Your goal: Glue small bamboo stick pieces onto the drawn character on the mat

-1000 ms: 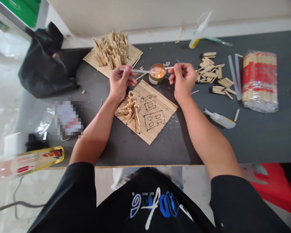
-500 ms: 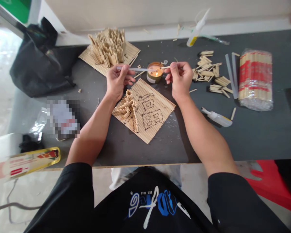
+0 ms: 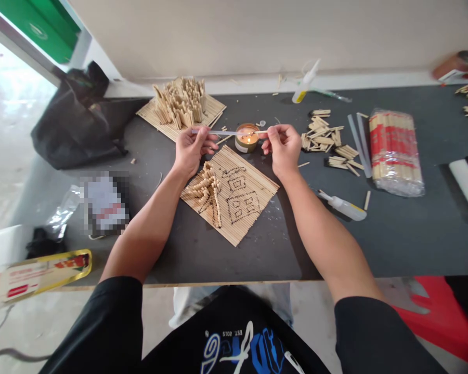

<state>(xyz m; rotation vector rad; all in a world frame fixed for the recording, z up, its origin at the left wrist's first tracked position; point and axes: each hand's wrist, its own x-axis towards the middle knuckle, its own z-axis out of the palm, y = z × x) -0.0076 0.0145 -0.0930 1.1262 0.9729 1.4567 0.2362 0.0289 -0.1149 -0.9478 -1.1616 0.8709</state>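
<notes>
L hand [image 3: 191, 149] pinches a translucent glue stick [image 3: 226, 133] btwn thumb & fingers; R hand [image 3: 284, 149] likewise grips a short wooden stick [image 3: 262, 132], the tips close together over a lit candle [image 3: 243, 147] on a dark tabletop [image 3: 203, 262]. Nearer the person: a wooden-stick panel [image 3: 239, 231] w/ black outlines, partly lined w/ upright stick pcs.

"What colour is the tabletop [image 3: 413, 239]?"
"Dark grey; the stick mat [image 3: 259, 181] is pale tan, marked with black outlines."
"And the wrapped bundle [image 3: 396, 151]?"
"Tan, banded red. The thin rod [image 3: 226, 133] is whitish, translucent."
</notes>
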